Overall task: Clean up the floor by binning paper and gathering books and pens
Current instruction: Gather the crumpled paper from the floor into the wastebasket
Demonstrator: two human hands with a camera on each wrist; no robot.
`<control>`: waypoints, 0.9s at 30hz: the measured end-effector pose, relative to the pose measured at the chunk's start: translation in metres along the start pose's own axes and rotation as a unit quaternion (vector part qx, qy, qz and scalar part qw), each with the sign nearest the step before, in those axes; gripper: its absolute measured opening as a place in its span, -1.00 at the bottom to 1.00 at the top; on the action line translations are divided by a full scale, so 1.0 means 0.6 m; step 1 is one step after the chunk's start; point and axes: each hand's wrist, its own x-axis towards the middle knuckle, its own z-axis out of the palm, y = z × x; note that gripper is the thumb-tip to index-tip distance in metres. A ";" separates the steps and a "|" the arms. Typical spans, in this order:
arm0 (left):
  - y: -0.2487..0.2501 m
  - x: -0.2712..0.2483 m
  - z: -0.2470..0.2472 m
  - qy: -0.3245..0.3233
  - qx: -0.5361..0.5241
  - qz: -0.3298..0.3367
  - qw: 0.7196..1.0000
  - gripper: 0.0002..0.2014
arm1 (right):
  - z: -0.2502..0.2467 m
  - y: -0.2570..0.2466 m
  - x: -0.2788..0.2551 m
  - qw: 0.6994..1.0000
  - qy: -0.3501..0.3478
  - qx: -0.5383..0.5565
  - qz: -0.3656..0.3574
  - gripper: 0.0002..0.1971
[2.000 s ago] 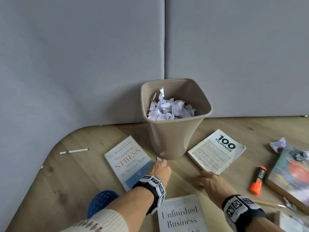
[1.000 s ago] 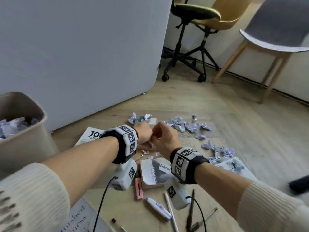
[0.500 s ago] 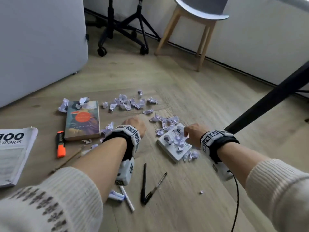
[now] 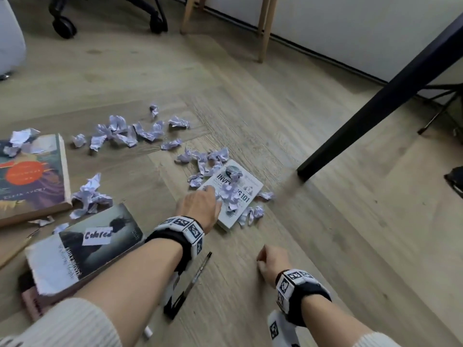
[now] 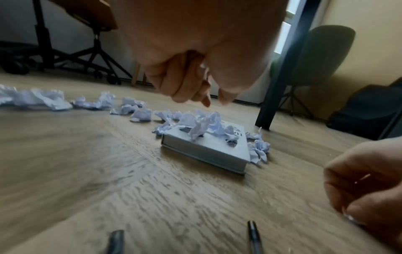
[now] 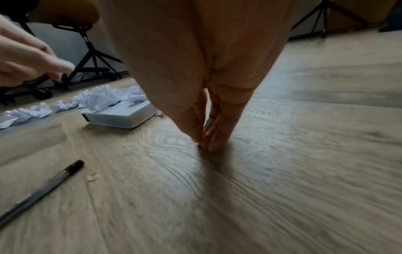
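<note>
A white book (image 4: 246, 190) lies on the wooden floor with crumpled paper balls (image 4: 229, 190) on its cover and several more scattered around it (image 4: 125, 132). My left hand (image 4: 213, 196) reaches over the book's near corner. In the left wrist view its fingers (image 5: 189, 89) are loosely curled just above the paper (image 5: 202, 125), thumb slightly apart, holding nothing. My right hand (image 4: 259, 261) is down on the bare floor nearer me. Its fingertips (image 6: 214, 142) pinch together on a tiny scrap that is almost hidden. A black pen (image 4: 199, 271) lies between my arms.
A book with an orange and purple cover (image 4: 30, 176) and a dark book (image 4: 85, 246) lie at the left, with more paper (image 4: 90, 196) between them. A black table leg (image 4: 375, 96) stands to the right of the white book. Chair legs (image 4: 263, 28) stand at the back.
My view swung from the bin to this paper-strewn patch. My left hand moved right onto the white book. My right hand left the book and dropped to the floor nearer me.
</note>
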 end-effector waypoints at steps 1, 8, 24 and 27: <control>0.002 0.011 0.006 0.020 -0.012 -0.004 1.000 -0.64 | -0.004 -0.004 0.005 1.000 -0.002 0.010 -0.013 -0.81; 0.005 0.071 0.065 0.051 -0.034 -0.070 0.996 -0.17 | -0.066 -0.005 0.105 0.974 0.199 0.085 -0.070 -0.91; 0.037 0.132 0.149 0.137 0.057 0.086 0.985 -0.66 | -0.031 0.000 0.201 0.938 0.218 -0.052 -0.265 -0.41; 0.030 0.136 0.145 0.144 0.056 0.118 0.981 -0.74 | -0.025 -0.002 0.196 0.934 0.193 0.038 -0.297 -0.68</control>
